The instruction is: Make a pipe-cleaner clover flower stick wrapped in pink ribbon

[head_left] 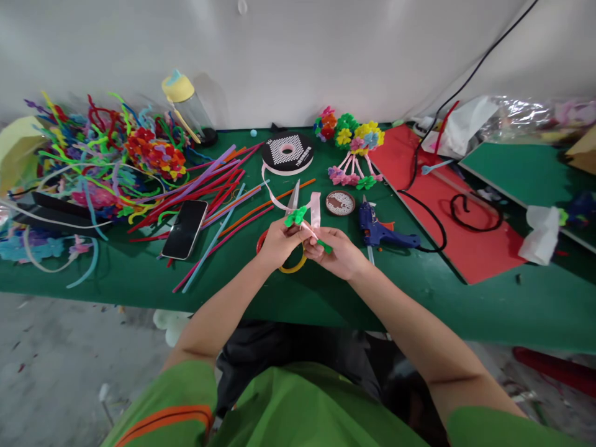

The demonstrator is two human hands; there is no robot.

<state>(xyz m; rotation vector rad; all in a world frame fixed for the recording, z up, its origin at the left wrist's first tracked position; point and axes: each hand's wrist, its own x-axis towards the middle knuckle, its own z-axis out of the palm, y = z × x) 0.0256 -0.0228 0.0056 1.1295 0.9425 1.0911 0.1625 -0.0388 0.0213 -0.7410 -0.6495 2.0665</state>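
While both hands [278, 244] pinch slim pink stem [308, 230], flower [295, 216] looks bright green, lobed.

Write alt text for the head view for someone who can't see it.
A person's left hand and right hand hold a small green-and-pink craft flower over a green table. Scissors lie below the hands, a ribbon spool beyond them; pipe cleaners and a phone lie to the left, a blue glue gun to the right.

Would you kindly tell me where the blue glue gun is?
In the head view, the blue glue gun lies to the right of the right hand, between the round disc and the red board.
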